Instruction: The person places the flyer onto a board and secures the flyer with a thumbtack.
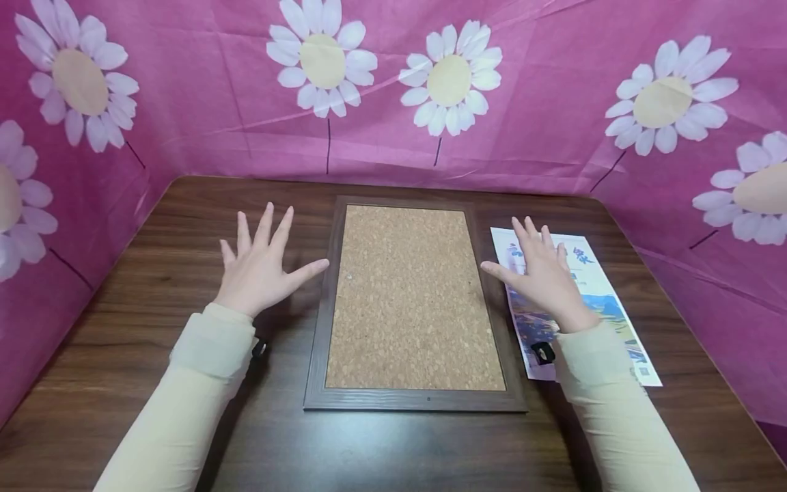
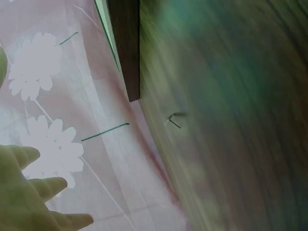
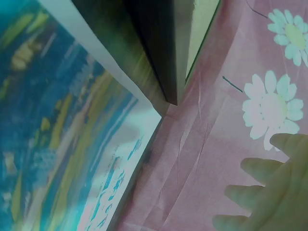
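A cork board (image 1: 418, 301) in a dark brown wood-grain frame (image 1: 369, 400) lies flat in the middle of the table. To its left is my left hand (image 1: 255, 270), fingers spread wide, the thumb tip close beside the frame's left edge. On the other side my right hand (image 1: 541, 273) is spread too, held over a printed poster (image 1: 605, 307), its thumb reaching to the frame's right edge. Both hands hold nothing. Part of the poster is hidden under the right hand and sleeve. In the left wrist view a small thin bent thing (image 2: 173, 119) shows on the table; its kind is unclear.
The dark wooden table (image 1: 344, 451) carries all of this. A pink cloth (image 1: 393, 150) printed with white daisies hangs behind and along both sides of the table. Small dark devices sit at both wrists, one of them (image 1: 543, 352) over the poster.
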A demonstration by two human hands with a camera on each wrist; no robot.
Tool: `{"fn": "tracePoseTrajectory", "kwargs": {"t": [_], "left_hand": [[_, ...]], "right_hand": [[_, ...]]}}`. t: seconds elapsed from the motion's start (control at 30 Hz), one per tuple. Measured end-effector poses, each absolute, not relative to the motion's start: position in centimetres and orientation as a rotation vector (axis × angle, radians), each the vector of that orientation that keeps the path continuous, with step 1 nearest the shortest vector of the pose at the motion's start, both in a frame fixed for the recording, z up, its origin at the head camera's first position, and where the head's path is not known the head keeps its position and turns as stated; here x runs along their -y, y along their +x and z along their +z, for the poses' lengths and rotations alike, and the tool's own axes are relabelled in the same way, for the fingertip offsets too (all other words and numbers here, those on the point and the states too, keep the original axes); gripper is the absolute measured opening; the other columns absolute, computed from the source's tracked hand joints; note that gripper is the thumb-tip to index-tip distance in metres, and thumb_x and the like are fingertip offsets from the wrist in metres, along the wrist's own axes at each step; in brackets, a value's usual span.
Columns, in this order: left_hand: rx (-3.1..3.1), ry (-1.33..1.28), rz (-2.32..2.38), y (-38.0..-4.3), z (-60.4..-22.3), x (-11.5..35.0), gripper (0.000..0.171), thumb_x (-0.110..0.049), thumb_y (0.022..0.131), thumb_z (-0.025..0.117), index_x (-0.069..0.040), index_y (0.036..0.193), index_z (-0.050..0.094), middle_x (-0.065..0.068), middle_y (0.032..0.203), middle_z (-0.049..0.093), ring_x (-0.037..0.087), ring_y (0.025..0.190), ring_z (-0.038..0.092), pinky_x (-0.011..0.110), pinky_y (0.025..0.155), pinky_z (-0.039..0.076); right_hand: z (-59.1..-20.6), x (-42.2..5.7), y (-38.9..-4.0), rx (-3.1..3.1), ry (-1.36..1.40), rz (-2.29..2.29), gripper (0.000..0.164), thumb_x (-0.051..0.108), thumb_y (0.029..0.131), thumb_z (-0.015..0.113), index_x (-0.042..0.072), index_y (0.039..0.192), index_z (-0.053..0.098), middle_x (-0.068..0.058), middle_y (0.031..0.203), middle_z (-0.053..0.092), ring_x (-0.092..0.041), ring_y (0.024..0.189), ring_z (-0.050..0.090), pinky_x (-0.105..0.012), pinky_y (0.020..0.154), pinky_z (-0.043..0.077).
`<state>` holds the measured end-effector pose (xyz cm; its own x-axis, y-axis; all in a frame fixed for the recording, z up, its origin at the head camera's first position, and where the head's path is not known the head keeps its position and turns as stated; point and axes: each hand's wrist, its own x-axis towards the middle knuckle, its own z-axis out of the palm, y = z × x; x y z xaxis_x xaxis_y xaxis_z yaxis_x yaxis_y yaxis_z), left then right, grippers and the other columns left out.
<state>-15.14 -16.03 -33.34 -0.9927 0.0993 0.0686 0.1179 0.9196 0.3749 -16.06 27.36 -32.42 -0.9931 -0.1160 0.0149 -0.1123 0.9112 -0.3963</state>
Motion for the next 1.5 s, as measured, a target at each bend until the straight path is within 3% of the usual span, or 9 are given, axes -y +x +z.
{"fn": "tracePoseTrajectory", "kwargs": {"t": [0.27,0.47,0.63,0.8,1.03,1.27,1.33,1.4,1.5], "left_hand": [[3.019,-0.222,-0.847,-15.6,-33.1,15.6,0.104,-0.077,0.084,0.054,-0.033,0.159,-0.003,0.006,0.168,0.003,0.049,0.149,0.010,0.077,0.106,0.024],[2.991,-0.296,-1.190,-16.2,-33.7,15.4,0.101,-0.056,0.089,0.066,-0.029,0.160,-0.001,0.014,0.166,0.015,0.048,0.147,0.017,0.070,0.112,0.025],[2.930,-0.317,-1.549,-16.8,-34.2,15.2,0.095,-0.035,0.093,0.070,-0.021,0.161,0.005,0.019,0.161,0.025,0.043,0.144,0.031,0.060,0.114,0.032],[2.894,-0.260,-1.773,-17.3,-34.8,15.1,0.092,-0.031,0.093,0.070,-0.022,0.161,0.007,0.020,0.160,0.027,0.044,0.140,0.038,0.058,0.111,0.038],[2.880,-0.287,-1.890,-17.9,-35.5,14.8,0.086,-0.024,0.096,0.067,-0.013,0.160,0.011,0.025,0.158,0.026,0.046,0.137,0.042,0.050,0.099,0.051],[2.879,-0.248,-2.056,-18.4,-36.0,14.9,0.087,-0.014,0.094,0.068,-0.012,0.160,0.012,0.026,0.159,0.023,0.045,0.138,0.040,0.050,0.100,0.050],[2.884,-0.244,-2.075,-18.5,-36.1,14.9,0.087,-0.013,0.093,0.068,-0.012,0.160,0.012,0.025,0.160,0.023,0.044,0.139,0.040,0.048,0.099,0.052],[2.895,-0.240,-2.074,-18.7,-36.1,14.8,0.087,-0.013,0.093,0.069,-0.013,0.160,0.014,0.024,0.159,0.025,0.043,0.138,0.041,0.044,0.096,0.053],[2.908,-0.242,-2.077,-18.9,-36.3,14.8,0.089,-0.012,0.092,0.070,-0.012,0.160,0.013,0.024,0.158,0.027,0.042,0.137,0.042,0.037,0.093,0.054]], "right_hand": [[-31.2,-28.9,-16.2,-2.919,-0.149,-0.882,0.095,0.057,0.094,0.057,0.023,0.160,-0.002,-0.010,0.167,-0.003,-0.040,0.152,-0.009,-0.072,0.115,0.000],[-30.5,-30.6,-16.3,-2.812,-0.063,-1.036,0.086,0.056,0.098,0.051,0.032,0.159,-0.004,-0.008,0.167,0.001,-0.045,0.151,0.004,-0.074,0.112,0.014],[-30.4,-32.2,-16.4,-2.770,-0.020,-1.211,0.081,0.050,0.101,0.048,0.022,0.161,0.001,-0.015,0.166,0.007,-0.044,0.151,0.005,-0.072,0.113,0.015],[-30.5,-33.8,-16.2,-2.749,0.035,-1.300,0.081,0.049,0.102,0.045,0.013,0.160,0.003,-0.022,0.164,0.011,-0.046,0.149,0.011,-0.071,0.113,0.016],[-31.0,-36.3,-16.4,-2.752,0.162,-1.322,0.079,0.052,0.103,0.039,0.008,0.160,0.006,-0.030,0.160,0.018,-0.049,0.145,0.023,-0.068,0.114,0.021],[-32.1,-39.0,-16.4,-2.719,0.270,-1.313,0.082,0.057,0.101,0.037,0.004,0.159,0.012,-0.025,0.154,0.034,-0.033,0.129,0.042,-0.060,0.113,0.031],[-32.5,-40.0,-16.3,-2.724,0.286,-1.294,0.083,0.057,0.101,0.038,0.001,0.157,0.015,-0.010,0.140,0.049,-0.021,0.117,0.050,-0.044,0.108,0.041],[-32.9,-40.9,-16.2,-2.733,0.299,-1.277,0.083,0.056,0.101,0.038,-0.002,0.156,0.017,0.006,0.123,0.054,-0.007,0.104,0.051,-0.029,0.096,0.046],[-33.3,-42.2,-16.0,-2.711,0.364,-1.243,0.088,0.060,0.099,0.038,-0.003,0.156,0.015,0.002,0.125,0.055,0.004,0.093,0.047,-0.026,0.090,0.047]]}}
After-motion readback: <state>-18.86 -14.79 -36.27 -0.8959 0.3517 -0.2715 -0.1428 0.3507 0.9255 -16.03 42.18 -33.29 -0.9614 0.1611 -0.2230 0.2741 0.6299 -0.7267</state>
